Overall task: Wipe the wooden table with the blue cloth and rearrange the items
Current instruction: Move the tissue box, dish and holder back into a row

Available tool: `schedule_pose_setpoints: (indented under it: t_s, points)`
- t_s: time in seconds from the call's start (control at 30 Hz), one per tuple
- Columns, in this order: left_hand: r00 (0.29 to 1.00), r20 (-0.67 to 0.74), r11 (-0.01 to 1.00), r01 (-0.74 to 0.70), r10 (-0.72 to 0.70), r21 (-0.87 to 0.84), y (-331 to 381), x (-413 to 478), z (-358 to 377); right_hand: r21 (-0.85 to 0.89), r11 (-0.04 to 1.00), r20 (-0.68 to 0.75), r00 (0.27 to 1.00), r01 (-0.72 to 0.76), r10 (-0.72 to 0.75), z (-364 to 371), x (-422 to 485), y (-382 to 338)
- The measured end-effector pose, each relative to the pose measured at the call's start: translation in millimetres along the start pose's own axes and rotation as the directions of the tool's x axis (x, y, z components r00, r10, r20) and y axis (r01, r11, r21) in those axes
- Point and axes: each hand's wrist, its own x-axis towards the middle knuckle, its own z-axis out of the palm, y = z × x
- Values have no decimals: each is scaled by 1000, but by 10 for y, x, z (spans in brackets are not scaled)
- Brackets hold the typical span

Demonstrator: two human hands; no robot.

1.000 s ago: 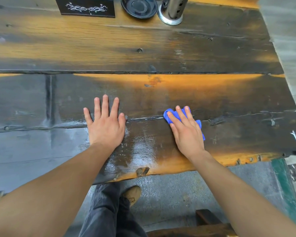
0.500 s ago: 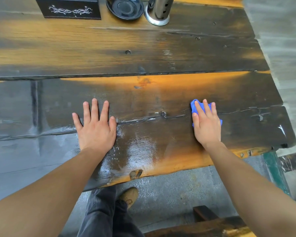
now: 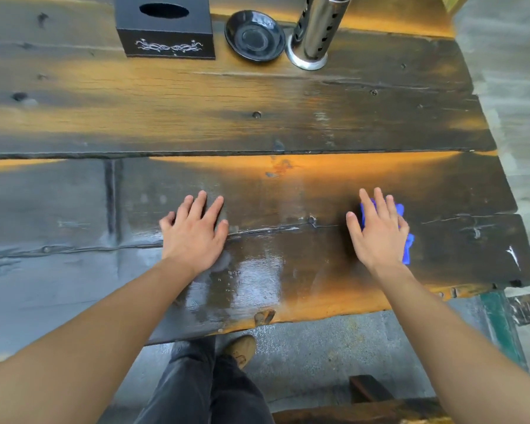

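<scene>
The wooden table (image 3: 257,96) is dark, with orange patches and a wet sheen near its front edge. My right hand (image 3: 378,232) lies flat on the blue cloth (image 3: 406,246) and presses it onto the near right part of the table; only the cloth's edges show around my fingers. Flat on the wood at the near middle, with its fingers apart, rests my left hand (image 3: 195,237), holding nothing. At the far edge stand a black tissue box (image 3: 166,32), a black saucer (image 3: 254,36) and a perforated steel cylinder (image 3: 315,32).
The table's right end (image 3: 502,185) drops off to a concrete floor. A green table leg (image 3: 499,325) stands at the near right corner. My leg and brown shoe (image 3: 242,350) are below the front edge, beside a wooden bench (image 3: 364,408).
My right hand has slid the blue cloth to the right along the near plank. My left hand has stayed planted. The view has tilted up, showing more of the far items.
</scene>
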Motion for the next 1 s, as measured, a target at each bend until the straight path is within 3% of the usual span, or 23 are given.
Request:
schedule_pose_setpoints:
  t_s: [0.1,0.17,0.23,0.3,0.43,0.53,0.67,0.8,1.0]
  points:
    - [993,80,995,-82,87,-61,-188,118,-288,34,988,-4,989,149,-149,-107,71,-525]
    - [982,131,969,-104,135,-223,-326,250,-485,41,964,10,964,264,-265,-175,203,-936]
    - [985,139,917,-37,100,-398,-474,400,-690,39,935,24,935,351,-353,-242,384,-1369]
    - [996,79,898,1,38,-439,-661,578,-861,50,911,41,911,408,-410,-306,594,-1809]
    - [992,-91,928,50,-90,-370,-1135,1016,-1052,68,865,11,866,498,-500,-437,1069,-2654]
    - [983,-110,967,115,-143,-228,-1476,1316,-1085,100,842,-17,847,531,-532,-510,1468,-3202]
    - [991,-57,992,122,-121,16,-1868,1527,-971,66,845,-29,847,531,-530,-556,2059,-3855]
    - [985,-148,989,102,-86,107,-1971,1539,-815,38,845,0,845,534,-534,-582,2612,-4407]
    - [976,-210,986,94,-64,138,-1993,1557,-741,-28,781,114,778,624,-618,-574,3160,-4859]
